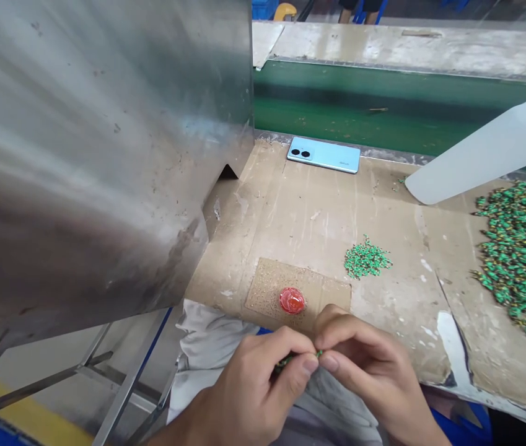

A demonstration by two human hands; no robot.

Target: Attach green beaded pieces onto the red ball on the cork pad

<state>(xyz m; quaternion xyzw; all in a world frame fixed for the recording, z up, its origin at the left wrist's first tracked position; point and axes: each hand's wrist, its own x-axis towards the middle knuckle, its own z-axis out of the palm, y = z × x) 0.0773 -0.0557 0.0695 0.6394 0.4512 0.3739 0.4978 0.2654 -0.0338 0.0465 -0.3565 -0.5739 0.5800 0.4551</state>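
My left hand is closed, thumb and index finger pinched together near the table's front edge. Dark and green bits show in the curl of its fingers, mostly hidden. Thumb to thumb with it, my right hand is closed in a pinch too. Between the fingertips of both hands sits a tiny green piece, too small to make out its kind. Just beyond lies a small round dish of glossy red stuff on a speckled cardboard piece. A small heap of green pieces lies further off to the right.
A large heap of green, dark and yellow pieces covers the right side. A light blue phone lies at the back, before a green conveyor belt. A white tube-like object leans in from the right. A big metal chute blocks the left.
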